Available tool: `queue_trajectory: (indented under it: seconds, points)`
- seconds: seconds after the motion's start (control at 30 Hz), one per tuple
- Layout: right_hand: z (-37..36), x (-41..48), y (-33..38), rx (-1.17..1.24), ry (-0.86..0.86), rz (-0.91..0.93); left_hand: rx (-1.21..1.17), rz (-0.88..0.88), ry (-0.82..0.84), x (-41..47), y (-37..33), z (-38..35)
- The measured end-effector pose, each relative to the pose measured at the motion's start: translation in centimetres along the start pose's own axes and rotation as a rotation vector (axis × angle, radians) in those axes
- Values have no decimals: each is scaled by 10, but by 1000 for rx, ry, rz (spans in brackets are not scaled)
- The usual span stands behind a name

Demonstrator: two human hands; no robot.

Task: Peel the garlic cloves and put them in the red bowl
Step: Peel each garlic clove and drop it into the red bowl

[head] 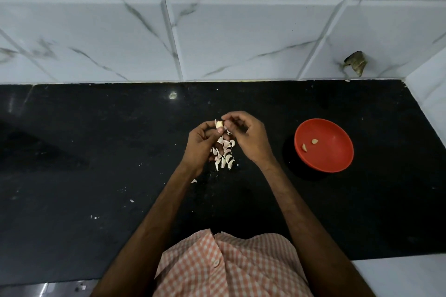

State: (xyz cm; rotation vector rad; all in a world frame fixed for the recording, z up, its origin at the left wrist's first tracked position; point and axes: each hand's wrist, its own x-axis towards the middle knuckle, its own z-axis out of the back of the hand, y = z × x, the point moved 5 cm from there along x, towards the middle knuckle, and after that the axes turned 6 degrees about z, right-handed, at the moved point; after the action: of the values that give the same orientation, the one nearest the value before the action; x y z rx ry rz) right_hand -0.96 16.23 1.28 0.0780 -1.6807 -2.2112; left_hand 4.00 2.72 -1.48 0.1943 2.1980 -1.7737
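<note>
My left hand (pixel 202 146) holds a partly peeled garlic clove (pixel 219 124) between thumb and fingers above the black counter. My right hand (pixel 246 136) pinches a strip of papery skin (pixel 227 130) at the clove's right side. Beneath both hands lies a heap of pale cloves and skins (pixel 225 155), partly hidden by my fingers. A red bowl (pixel 337 157) stands to the right of my hands, apart from them, with two peeled cloves inside, one (pixel 314 141) near the middle and one (pixel 304 147) by the left wall.
The black counter (pixel 96 152) runs left to right, with small skin flakes (pixel 193 181) scattered near the front. A white marble-tiled wall (pixel 217 31) backs it, and a white side wall (pixel 432 94) closes the right end.
</note>
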Motion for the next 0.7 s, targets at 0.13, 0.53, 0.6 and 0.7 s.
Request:
queue_trajectory:
  seconds: [0.13, 0.53, 0.6, 0.7]
  points:
    - [-4, -1, -9, 44, 0, -66, 22, 3, -9, 1, 0, 1]
    - [-3, 2, -6, -77, 71, -58, 173, -87, 93, 0, -11, -1]
    - [-6, 2, -3, -93, 90, -20, 160, -53, 65, 2, -5, -1]
    - [-10, 2, 4, -100, 68, 77, 65, -1, -8, 2, 3, 0]
